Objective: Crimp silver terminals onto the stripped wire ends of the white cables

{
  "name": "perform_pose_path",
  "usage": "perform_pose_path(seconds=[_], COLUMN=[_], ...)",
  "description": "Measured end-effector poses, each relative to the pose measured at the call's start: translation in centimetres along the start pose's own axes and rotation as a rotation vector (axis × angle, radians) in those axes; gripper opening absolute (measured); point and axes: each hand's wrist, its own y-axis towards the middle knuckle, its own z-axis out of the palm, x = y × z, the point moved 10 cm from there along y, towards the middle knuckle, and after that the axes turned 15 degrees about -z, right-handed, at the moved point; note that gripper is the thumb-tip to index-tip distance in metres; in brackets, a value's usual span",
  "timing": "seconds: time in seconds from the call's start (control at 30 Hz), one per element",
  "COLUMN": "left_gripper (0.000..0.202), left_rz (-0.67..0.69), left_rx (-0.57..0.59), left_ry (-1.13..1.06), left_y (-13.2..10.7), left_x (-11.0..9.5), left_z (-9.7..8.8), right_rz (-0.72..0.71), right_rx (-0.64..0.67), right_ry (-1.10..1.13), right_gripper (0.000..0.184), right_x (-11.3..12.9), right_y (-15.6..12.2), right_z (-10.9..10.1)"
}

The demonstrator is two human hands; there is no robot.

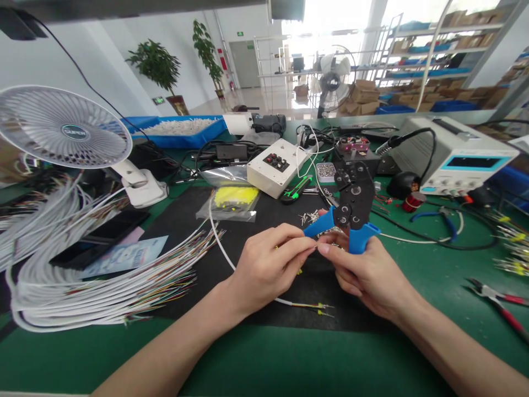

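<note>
My right hand [370, 275] is closed round the blue handles of a black crimping tool [353, 201], which stands upright over the black mat [264, 220]. My left hand [270, 262] pinches something small at its fingertips, right beside the tool's left handle and touching my right fingertips. A white cable [225, 251] with stripped coloured wire ends runs under my left hand and ends near the mat's front edge. A small heap of metal terminals [312, 216] lies just behind my hands.
A big bundle of white cables [82, 286] fills the left. A desk fan [61, 129], a bag of yellow parts [233, 198], a beige switch box [276, 165], a power supply [458, 154], blue pliers [440, 218] and red-handled cutters [502, 303] surround the mat.
</note>
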Motion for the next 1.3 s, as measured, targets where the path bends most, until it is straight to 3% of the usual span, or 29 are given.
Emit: perform_pose_path(seconds=[0.23,0.37,0.5,0.63,0.77,0.9,1.07,1.3], left_gripper=[0.025,0.028,0.021,0.012,0.017,0.018,0.018,0.014], left_rz=[0.022,0.005,-0.201,-0.519,-0.715,-0.794,-0.855,-0.873], left_rx=[0.018,0.025,-0.098,-0.220,-0.203,-0.079,0.015,0.050], left_ry=[0.030,-0.090,-0.301,-0.640,-1.032,-1.275,-1.479,-1.533], left_y=[-0.2,0.0,0.8,0.9,0.5,0.0,-0.7,-0.8], left_x=[0.5,0.6,2.4,6.4,8.7,8.2,7.2,6.6], left_z=[0.0,-0.4,-2.2,-3.1,-1.5,0.6,2.2,2.8], right_rz=[0.034,0.080,0.160,0.276,0.335,0.388,0.417,0.434], right_rx=[0.006,0.024,0.030,0.133,0.327,0.476,0.491,0.490], right_ry=[-0.023,0.018,0.142,0.375,0.532,0.633,0.674,0.669], right_gripper=[0.027,0.026,0.022,0.014,0.026,0.041,0.046,0.044], right_x=[-0.4,-0.7,-1.0,-1.4,-0.9,-0.5,-0.6,-0.7], right_y=[0.1,-0.1,-0.5,-1.6,-3.4,-5.3,-5.8,-6.0], right_z=[0.0,0.2,0.4,2.4,5.6,7.9,8.3,8.2])
